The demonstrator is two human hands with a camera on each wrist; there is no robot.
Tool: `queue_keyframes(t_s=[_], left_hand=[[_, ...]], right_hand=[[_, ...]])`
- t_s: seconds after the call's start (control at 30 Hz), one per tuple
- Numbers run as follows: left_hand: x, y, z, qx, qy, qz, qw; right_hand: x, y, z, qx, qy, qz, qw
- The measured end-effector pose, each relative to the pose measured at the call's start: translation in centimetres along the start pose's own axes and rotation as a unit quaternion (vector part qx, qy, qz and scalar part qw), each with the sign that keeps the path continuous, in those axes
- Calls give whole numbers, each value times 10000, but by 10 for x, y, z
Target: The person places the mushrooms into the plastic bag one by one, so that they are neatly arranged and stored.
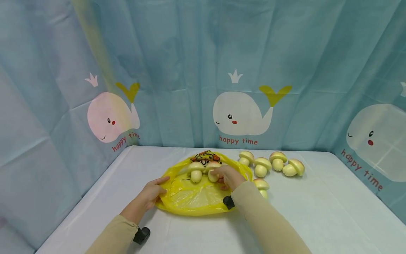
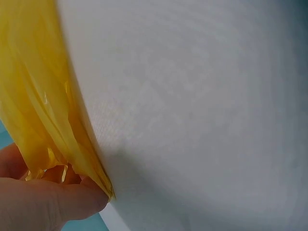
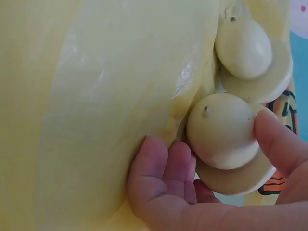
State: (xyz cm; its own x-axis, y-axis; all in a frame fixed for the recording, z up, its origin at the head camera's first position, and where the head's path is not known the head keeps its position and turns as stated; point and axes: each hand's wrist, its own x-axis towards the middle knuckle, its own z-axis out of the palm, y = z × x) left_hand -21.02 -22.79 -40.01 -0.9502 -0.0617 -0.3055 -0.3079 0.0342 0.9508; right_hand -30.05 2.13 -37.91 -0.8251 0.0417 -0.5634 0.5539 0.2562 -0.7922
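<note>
A yellow plastic bag (image 1: 203, 206) lies on the table with its mouth spread wide. My left hand (image 1: 153, 192) grips the bag's left edge; in the left wrist view the thumb (image 2: 82, 199) pinches the gathered plastic. Inside the bag, my right hand (image 1: 227, 176) holds a toy mushroom (image 3: 224, 132) between digits on either side of its pale stem. Beside it in the bag sits a second toy mushroom (image 1: 196, 173), its rounded stem end towards me. The underside of the held mushroom is partly hidden by the fingers (image 3: 149, 166).
Several more toy mushrooms (image 1: 261, 167) lie on the white table (image 1: 317, 208) to the right of the bag. One mushroom (image 1: 262, 185) is partly covered by my right sleeve. A blue curtain (image 1: 190, 70) printed with whales hangs behind the table.
</note>
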Motion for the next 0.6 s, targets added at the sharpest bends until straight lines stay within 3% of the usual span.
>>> queue_keyframes(t_s=[0.23,0.6], left_hand=[[2,0,0,41,-5,-9,10000],[2,1,-1,78,9,-21,10000]], right_hand=[[-6,1,0,-173,55,-191,9997],[-4,5,-2,193,-121,-299,9993]])
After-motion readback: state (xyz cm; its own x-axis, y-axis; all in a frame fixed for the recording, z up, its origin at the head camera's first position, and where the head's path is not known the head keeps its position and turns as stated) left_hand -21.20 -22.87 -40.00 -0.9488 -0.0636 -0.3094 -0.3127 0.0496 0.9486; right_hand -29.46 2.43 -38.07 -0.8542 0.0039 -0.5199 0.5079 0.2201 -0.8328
